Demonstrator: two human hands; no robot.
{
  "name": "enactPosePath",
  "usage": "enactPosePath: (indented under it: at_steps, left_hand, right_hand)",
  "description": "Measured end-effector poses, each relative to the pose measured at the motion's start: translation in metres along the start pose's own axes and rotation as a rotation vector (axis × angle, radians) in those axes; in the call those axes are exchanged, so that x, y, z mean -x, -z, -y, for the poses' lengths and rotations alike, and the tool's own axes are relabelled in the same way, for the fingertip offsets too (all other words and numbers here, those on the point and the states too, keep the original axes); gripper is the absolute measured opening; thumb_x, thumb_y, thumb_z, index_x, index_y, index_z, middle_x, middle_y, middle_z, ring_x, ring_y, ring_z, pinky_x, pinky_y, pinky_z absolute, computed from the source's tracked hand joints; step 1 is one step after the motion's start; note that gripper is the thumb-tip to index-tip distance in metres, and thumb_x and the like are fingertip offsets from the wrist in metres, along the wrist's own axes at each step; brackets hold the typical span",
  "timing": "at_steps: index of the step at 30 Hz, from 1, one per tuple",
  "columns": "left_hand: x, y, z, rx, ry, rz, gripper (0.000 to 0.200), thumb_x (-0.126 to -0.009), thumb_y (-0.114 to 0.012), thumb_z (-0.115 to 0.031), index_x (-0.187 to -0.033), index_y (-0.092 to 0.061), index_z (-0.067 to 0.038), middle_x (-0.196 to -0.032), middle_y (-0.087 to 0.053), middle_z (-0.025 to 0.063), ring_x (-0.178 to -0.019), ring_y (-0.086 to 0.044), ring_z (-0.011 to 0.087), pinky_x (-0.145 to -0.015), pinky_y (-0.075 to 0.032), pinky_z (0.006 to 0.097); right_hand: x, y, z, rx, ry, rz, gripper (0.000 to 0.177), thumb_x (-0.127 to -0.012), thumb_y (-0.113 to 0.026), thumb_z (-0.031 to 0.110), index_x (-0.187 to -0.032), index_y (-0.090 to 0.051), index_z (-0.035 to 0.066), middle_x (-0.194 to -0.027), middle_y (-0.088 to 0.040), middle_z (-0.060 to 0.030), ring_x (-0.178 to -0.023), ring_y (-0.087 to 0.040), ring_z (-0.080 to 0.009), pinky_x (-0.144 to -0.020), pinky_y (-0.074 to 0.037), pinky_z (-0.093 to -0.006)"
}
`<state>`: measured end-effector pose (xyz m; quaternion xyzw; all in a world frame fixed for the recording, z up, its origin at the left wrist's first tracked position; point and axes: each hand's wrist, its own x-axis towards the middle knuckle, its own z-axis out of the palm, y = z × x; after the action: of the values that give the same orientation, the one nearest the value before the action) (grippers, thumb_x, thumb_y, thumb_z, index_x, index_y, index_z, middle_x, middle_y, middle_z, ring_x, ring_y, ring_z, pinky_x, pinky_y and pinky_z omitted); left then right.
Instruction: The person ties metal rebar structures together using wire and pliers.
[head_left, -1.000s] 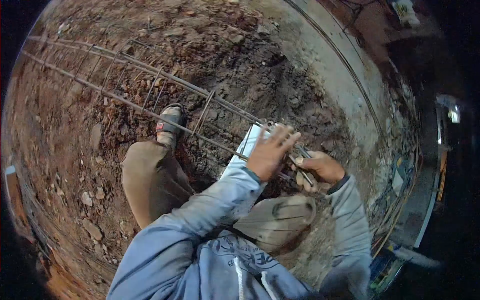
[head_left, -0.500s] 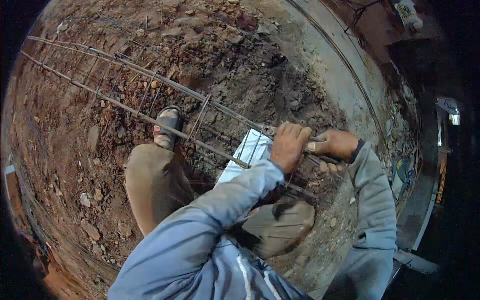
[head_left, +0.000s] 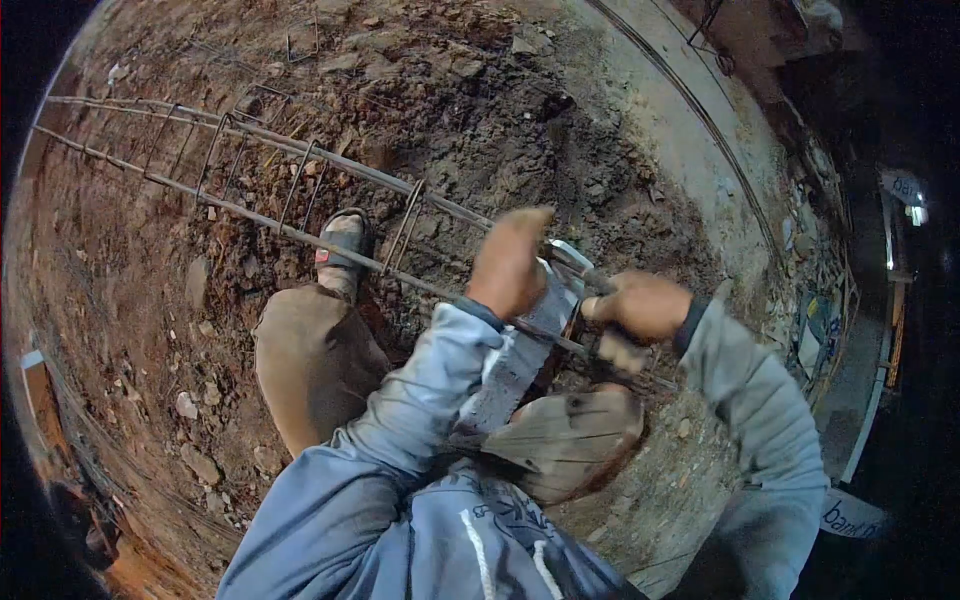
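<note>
A long rebar cage [head_left: 270, 225] of parallel steel bars with wire stirrups runs from the far left to my hands. My left hand [head_left: 508, 265] is over the cage near its right part; it is blurred, and its grip cannot be made out. To its right, my right hand [head_left: 645, 305] is closed around a dark tool or bar end, which is partly hidden by the fingers. A white block [head_left: 510, 375] lies beneath the cage, between my knees and under my hands.
Dark, rough soil [head_left: 500, 150] with stones surrounds the cage. A sandalled foot [head_left: 343, 243] is beside the lower bar. Long thin rods [head_left: 700, 115] curve along the concrete strip [head_left: 660, 100] at upper right. A wooden piece [head_left: 42, 400] stands at far left.
My left hand has moved left, away from my right hand. My right hand has shifted slightly left and down. More of the white block shows beneath the cage.
</note>
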<state>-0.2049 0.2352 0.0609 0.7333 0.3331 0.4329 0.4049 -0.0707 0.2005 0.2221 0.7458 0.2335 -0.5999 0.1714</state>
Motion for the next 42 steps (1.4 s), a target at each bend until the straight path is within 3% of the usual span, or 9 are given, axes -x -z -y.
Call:
enactPosePath:
  at_steps: [2, 6, 9, 12, 14, 21, 28, 34, 42]
  left_hand:
    - [-0.014, 0.027, 0.011, 0.065, 0.277, -0.166, 0.04, -0.067, -0.057, -0.004, -0.107, -0.053, -0.003, -0.101, -0.057, 0.019, -0.095, -0.054, 0.0324, -0.084, -0.043, 0.0377]
    - [-0.016, 0.047, 0.043, 0.134, 0.562, -0.318, 0.026, -0.073, -0.054, -0.011, -0.097, -0.059, -0.001, -0.091, -0.061, 0.0176, -0.085, -0.059, 0.0309, -0.078, -0.046, 0.0364]
    - [-0.011, 0.035, 0.044, 0.213, 0.647, -0.303, 0.023, -0.074, -0.054, -0.012, -0.093, -0.06, -0.001, -0.088, -0.062, 0.0176, -0.082, -0.06, 0.0313, -0.076, -0.046, 0.0363]
    - [-0.001, 0.028, 0.037, 0.229, 0.615, -0.231, 0.025, -0.071, -0.054, -0.006, -0.094, -0.06, -0.001, -0.092, -0.062, 0.0183, -0.085, -0.059, 0.0318, -0.079, -0.046, 0.0362]
    - [-0.003, 0.033, 0.019, -0.18, 0.324, -0.132, 0.033, -0.065, -0.055, 0.0, -0.097, -0.06, -0.003, -0.095, -0.061, 0.0181, -0.091, -0.056, 0.0335, -0.082, -0.045, 0.0379]
    - [0.024, -0.033, -0.047, -0.157, -0.212, 0.143, 0.055, -0.063, -0.062, -0.01, -0.116, -0.049, -0.016, -0.115, -0.049, 0.0121, -0.111, -0.045, 0.032, -0.095, -0.033, 0.0496]
    - [-0.016, -0.051, -0.024, -0.02, -0.185, 0.494, 0.04, -0.061, -0.066, -0.02, -0.098, -0.055, -0.011, -0.092, -0.056, 0.0076, -0.091, -0.053, 0.0306, -0.074, -0.045, 0.0387]
    - [0.01, -0.042, -0.048, 0.004, -0.09, 0.16, 0.059, -0.065, -0.066, -0.016, -0.12, -0.046, -0.013, -0.107, -0.051, 0.012, -0.111, -0.045, 0.0315, -0.102, -0.022, 0.0555]
    - [0.01, -0.052, -0.023, 0.072, -0.209, 0.446, 0.028, -0.064, -0.063, -0.015, -0.09, -0.058, -0.011, -0.082, -0.055, 0.0076, -0.088, -0.053, 0.0271, -0.099, -0.033, 0.0464]
  right_hand:
    - [-0.025, -0.037, -0.033, 0.13, 0.439, -0.062, 0.024, -0.083, -0.054, 0.016, -0.086, -0.055, -0.007, -0.061, -0.057, -0.0112, -0.044, -0.057, -0.0202, -0.036, -0.046, -0.0344]
    - [-0.039, -0.13, -0.03, -0.544, 0.191, -0.371, 0.029, -0.083, -0.051, 0.01, -0.104, -0.039, -0.006, -0.07, -0.058, -0.0162, -0.048, -0.058, -0.0311, -0.048, -0.049, -0.0397]
    - [-0.148, -0.204, -0.071, -0.268, 0.529, -0.938, 0.03, -0.084, -0.051, 0.013, -0.104, -0.04, -0.006, -0.074, -0.058, -0.0193, -0.049, -0.053, -0.042, -0.051, -0.047, -0.0449]
    - [-0.168, -0.221, -0.079, -0.069, 0.566, -1.351, 0.029, -0.082, -0.055, 0.015, -0.1, -0.048, -0.006, -0.071, -0.059, -0.0122, -0.052, -0.056, -0.0208, -0.045, -0.042, -0.0365]
    - [-0.157, -0.193, -0.106, -0.335, 0.514, -0.785, 0.036, -0.085, -0.053, 0.029, -0.097, -0.049, -0.005, -0.066, -0.059, -0.0183, -0.048, -0.053, -0.0404, -0.046, -0.045, -0.0441]
    - [-0.009, -0.009, -0.061, -0.506, 0.299, 0.226, 0.035, -0.08, -0.061, 0.033, -0.089, -0.052, 0.001, -0.068, -0.062, -0.014, -0.048, -0.06, -0.0192, -0.042, -0.049, -0.0297]
    - [-0.003, -0.045, -0.048, 1.277, 0.432, -1.369, 0.044, -0.074, -0.064, 0.037, -0.093, -0.053, -0.001, -0.071, -0.061, -0.0196, -0.068, -0.061, -0.0331, -0.063, -0.048, -0.042]
    - [0.006, 0.03, -0.028, -0.018, 0.149, -0.012, 0.041, -0.087, -0.049, 0.044, -0.084, -0.058, 0.003, -0.059, -0.059, -0.0084, -0.046, -0.056, -0.016, -0.04, -0.045, -0.0287]
    - [-0.006, -0.017, -0.062, -0.233, 0.252, -0.061, 0.044, -0.081, -0.057, 0.045, -0.093, -0.052, 0.003, -0.061, -0.059, -0.0055, -0.039, -0.053, -0.0132, -0.036, -0.041, -0.026]
